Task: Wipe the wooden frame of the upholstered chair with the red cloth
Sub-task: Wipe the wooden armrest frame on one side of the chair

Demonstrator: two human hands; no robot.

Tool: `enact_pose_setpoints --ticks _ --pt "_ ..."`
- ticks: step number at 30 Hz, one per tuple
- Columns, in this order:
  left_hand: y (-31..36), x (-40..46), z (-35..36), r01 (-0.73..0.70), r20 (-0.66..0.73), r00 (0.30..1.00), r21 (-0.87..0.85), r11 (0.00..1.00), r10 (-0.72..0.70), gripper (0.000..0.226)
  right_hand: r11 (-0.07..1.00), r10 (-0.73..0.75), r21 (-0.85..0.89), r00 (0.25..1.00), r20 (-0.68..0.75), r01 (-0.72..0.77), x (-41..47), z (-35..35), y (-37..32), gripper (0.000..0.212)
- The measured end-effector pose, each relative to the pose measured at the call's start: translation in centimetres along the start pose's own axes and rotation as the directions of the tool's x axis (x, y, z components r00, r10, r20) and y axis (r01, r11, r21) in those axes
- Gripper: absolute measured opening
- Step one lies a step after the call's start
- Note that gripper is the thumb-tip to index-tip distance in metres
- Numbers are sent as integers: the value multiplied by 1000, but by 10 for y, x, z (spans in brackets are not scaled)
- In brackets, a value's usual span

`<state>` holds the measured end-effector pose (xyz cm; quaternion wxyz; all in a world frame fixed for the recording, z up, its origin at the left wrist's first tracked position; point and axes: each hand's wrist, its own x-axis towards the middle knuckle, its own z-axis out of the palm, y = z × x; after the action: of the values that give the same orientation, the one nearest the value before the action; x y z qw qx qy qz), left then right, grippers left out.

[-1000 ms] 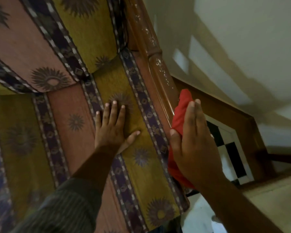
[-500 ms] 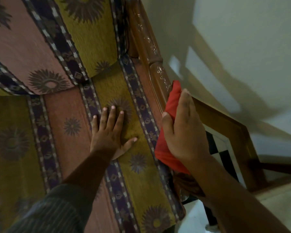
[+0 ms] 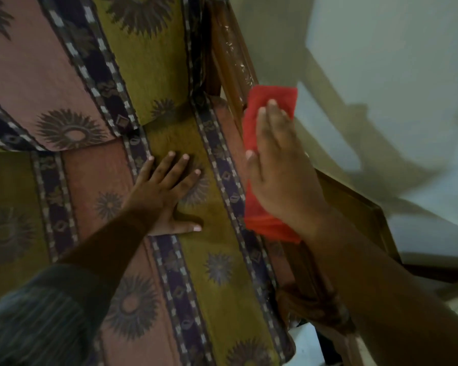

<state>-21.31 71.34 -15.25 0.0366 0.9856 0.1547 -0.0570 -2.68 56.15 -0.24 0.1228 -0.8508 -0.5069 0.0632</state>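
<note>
The upholstered chair's seat cushion (image 3: 217, 260), patterned in olive, pink and dark blue, fills the left and middle of the view. Its carved brown wooden frame (image 3: 230, 56) runs along the cushion's right side. My right hand (image 3: 280, 175) presses the red cloth (image 3: 259, 109) flat against that wooden rail, fingers pointing up along it. The cloth sticks out above my fingertips and below my palm. My left hand (image 3: 167, 196) lies flat on the seat with its fingers spread, holding nothing.
A pale wall (image 3: 381, 75) stands close to the right of the frame. A wooden-edged piece of furniture (image 3: 360, 207) sits low between the chair and the wall. The chair's back cushion (image 3: 64, 62) rises at the upper left.
My right hand has slid the red cloth up along the wooden rail toward the chair's back. My left hand has stayed flat on the seat.
</note>
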Motion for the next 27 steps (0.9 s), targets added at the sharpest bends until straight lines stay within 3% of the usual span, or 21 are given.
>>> enact_pose_setpoints --ticks 2,3,7,13,19,22,27 --pt "-1 -2 -4 7 17 1000 -24 1000 -6 121 984 149 104 989 1 -148 -2 0 -4 64" --pt "-2 -1 -6 -5 23 1000 -33 999 6 121 985 157 74 988 -8 -156 -8 0 -6 64" --pt "-30 16 -15 -86 25 996 -18 996 87 122 982 -31 -183 999 24 35 -21 2 -7 62" --pt "-51 47 -16 -99 44 994 -15 995 99 131 947 -181 -258 981 70 193 25 1 -1 65" --pt "-50 46 -15 -70 95 993 -66 995 76 132 996 -43 -76 999 -15 42 52 4 -7 65" --pt "-48 46 -18 -62 123 990 -88 994 73 132 995 27 -99 1000 6 -27 51 3 -13 68" --pt "-50 46 -13 -61 129 989 -122 991 77 130 945 -234 -221 971 55 241 108 -1 -7 67"
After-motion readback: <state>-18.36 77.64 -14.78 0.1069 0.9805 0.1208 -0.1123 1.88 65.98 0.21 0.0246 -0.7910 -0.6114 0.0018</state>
